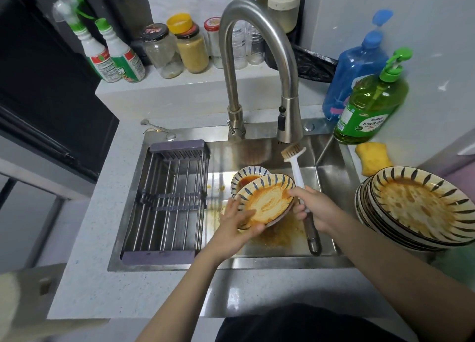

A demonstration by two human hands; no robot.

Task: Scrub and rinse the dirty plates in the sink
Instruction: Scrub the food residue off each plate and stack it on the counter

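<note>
Dirty plate (267, 202) tilted over the sink (334, 177), sauce-smeared | our left hand (237, 219) grips its near rim, right hand (312, 208) curls round the brush (298, 172), bristles up by the faucet (257, 66) | step: scrubbing about to begin, we judge | next: bring bristles onto the plate; water seems off, hard to tell | stack (416, 210) waits on desk.
</note>
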